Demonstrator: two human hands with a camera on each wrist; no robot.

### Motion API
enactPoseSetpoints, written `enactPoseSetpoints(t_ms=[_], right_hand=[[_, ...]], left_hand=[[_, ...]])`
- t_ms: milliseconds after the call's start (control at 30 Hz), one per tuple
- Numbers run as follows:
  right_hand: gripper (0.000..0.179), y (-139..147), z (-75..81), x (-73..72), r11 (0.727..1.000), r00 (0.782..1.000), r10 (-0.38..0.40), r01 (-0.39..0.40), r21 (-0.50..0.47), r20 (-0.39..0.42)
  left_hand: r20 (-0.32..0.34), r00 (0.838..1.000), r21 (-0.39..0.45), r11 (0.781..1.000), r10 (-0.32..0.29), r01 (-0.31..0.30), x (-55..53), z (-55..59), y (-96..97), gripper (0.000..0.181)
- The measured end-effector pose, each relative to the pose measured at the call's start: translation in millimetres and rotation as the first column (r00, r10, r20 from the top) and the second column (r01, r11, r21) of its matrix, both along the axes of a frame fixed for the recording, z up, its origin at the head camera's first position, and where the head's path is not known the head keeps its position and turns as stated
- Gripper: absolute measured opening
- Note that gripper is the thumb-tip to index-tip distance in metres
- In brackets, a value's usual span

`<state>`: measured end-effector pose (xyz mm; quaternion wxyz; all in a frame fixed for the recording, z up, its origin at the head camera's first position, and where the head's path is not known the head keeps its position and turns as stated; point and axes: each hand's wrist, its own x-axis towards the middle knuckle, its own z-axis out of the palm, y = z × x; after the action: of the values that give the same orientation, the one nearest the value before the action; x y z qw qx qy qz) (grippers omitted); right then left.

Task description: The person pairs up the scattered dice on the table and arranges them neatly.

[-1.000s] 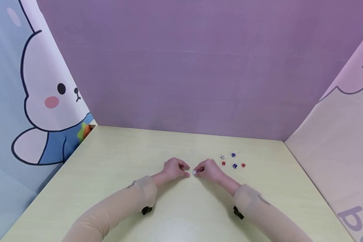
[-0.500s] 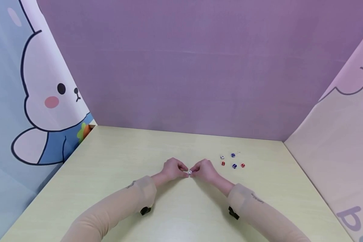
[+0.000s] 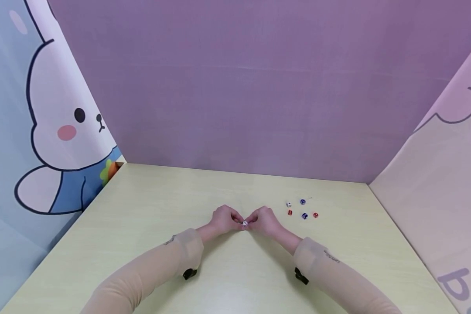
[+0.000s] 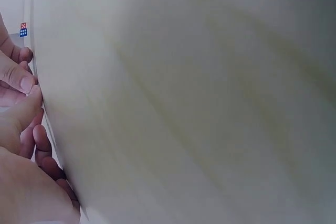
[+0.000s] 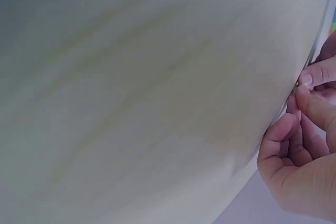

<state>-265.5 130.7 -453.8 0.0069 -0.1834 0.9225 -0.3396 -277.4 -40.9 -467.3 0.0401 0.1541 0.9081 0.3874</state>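
Observation:
A small white die (image 3: pixel 245 223) sits between the two hands near the middle of the table. My right hand (image 3: pixel 266 220) pinches it from the right with thumb and fingertips. From the other side, the thumb and forefinger of my left hand (image 3: pixel 224 219) close on the same die. Both thumbs meet at their tips in the left wrist view, where the die itself is hidden. The right wrist view also shows the right hand (image 5: pixel 302 156) with its other fingers curled in, the left thumb (image 5: pixel 317 74) touching its fingertips.
On the pale table (image 3: pixel 161 192), right of the hands, lie another white die (image 3: pixel 288 204), two blue dice (image 3: pixel 304 216) and two red dice (image 3: pixel 315 215). A purple cloth wall (image 3: pixel 235 100) rises behind. Printed cloths hang at left and right.
My right hand has carried the white die a little to the left, up to the left fingertips. The left hand has stayed nearly in place and its fingers now meet the die.

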Motion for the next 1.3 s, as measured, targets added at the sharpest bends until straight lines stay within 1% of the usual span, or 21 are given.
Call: enactPoseSetpoints(t_ms=[167, 233, 300, 367, 433, 600, 700, 833, 933, 1167, 1300], right_hand=[[0.011, 5.4, 3.2, 0.0, 0.999, 1.000, 0.030, -0.030, -0.017, 0.005], [0.015, 10.6, 6.6, -0.4, 0.999, 0.999, 0.032, -0.031, -0.031, 0.024], [0.020, 16.9, 10.9, -2.0, 0.999, 0.999, 0.024, -0.022, -0.036, 0.040], [0.024, 24.4, 16.4, -3.8, 1.000, 0.999, -0.002, 0.002, -0.019, 0.045], [0.026, 33.2, 21.9, -5.9, 1.000, 0.999, -0.025, 0.025, 0.004, 0.028], [0.028, 57.8, 32.0, -12.7, 0.997, 0.997, -0.069, 0.069, 0.040, -0.023], [0.028, 71.4, 35.7, -15.6, 0.995, 0.996, -0.088, 0.089, 0.043, -0.036], [0.028, 85.1, 38.5, -18.9, 0.993, 0.992, -0.112, 0.114, 0.033, -0.052], [0.029, 93.1, 38.7, -21.8, 0.990, 0.988, -0.140, 0.141, 0.021, -0.063], [0.027, 109.2, 34.1, -30.4, 0.975, 0.970, -0.213, 0.220, 0.042, -0.118], [0.027, 115.7, 30.6, -35.6, 0.964, 0.961, -0.253, 0.261, 0.054, -0.113]], left_hand=[[0.014, 1.000, -0.012, 1.000, -0.001, 0.001, -0.9, 0.1, 0.4, 0.016], [0.026, 1.000, -0.017, 1.000, 0.004, -0.003, -1.7, -0.4, 0.5, 0.015], [0.034, 0.999, -0.017, 1.000, 0.004, -0.004, -2.2, -0.8, 0.2, 0.015], [0.040, 0.999, -0.009, 1.000, 0.004, -0.004, -2.4, -0.8, -0.1, 0.015], [0.045, 0.999, 0.011, 1.000, 0.001, -0.002, -2.2, -0.3, -0.7, 0.016], [0.082, 0.997, 0.104, 0.995, -0.012, 0.003, -2.0, 0.9, -4.0, 0.016], [0.089, 0.996, 0.127, 0.992, -0.010, -0.001, -3.0, 0.7, -7.2, 0.016], [0.089, 0.996, 0.116, 0.993, -0.004, -0.006, -5.7, -1.7, -10.8, 0.015], [0.094, 0.995, 0.118, 0.993, -0.014, 0.003, -7.1, -2.1, -12.4, 0.015], [0.081, 0.996, 0.112, 0.993, -0.036, 0.027, -7.3, -0.9, -14.8, 0.015], [0.072, 0.996, 0.114, 0.993, -0.047, 0.038, -7.5, -1.3, -15.3, 0.015]])
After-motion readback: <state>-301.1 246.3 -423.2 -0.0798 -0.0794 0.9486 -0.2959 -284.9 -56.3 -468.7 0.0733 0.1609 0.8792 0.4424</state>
